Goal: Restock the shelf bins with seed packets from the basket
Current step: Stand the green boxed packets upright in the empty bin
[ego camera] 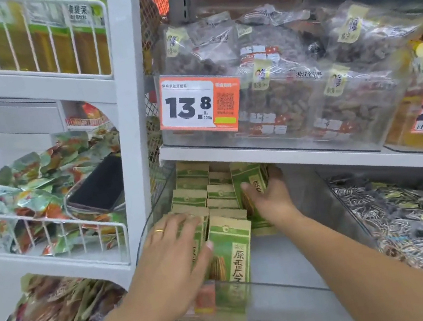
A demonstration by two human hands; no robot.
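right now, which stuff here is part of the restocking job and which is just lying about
Part of the job:
- green seed packets in the clear bin
- left hand resting on the front packets
- right hand gripping a packet farther back

Lying about:
- phone on the wire rack's snack bags
- 13.8 price tag
- bagged dried fruit

A white shelf board (273, 149) runs across the middle right of the frame, carrying a clear bin (173, 141) of bagged dried fruit (273, 70) with an orange price tag (199, 106) on its front. Below it, at lower centre, a clear shelf bin (281, 292) holds upright green seed packets (231, 247) in rows, with a neighbouring bin of loose striped seeds (412, 215) at lower right. At left, white wire racks (56, 233) hold piled foil snack packets (34, 186) with a dark phone (99, 185) lying on them.
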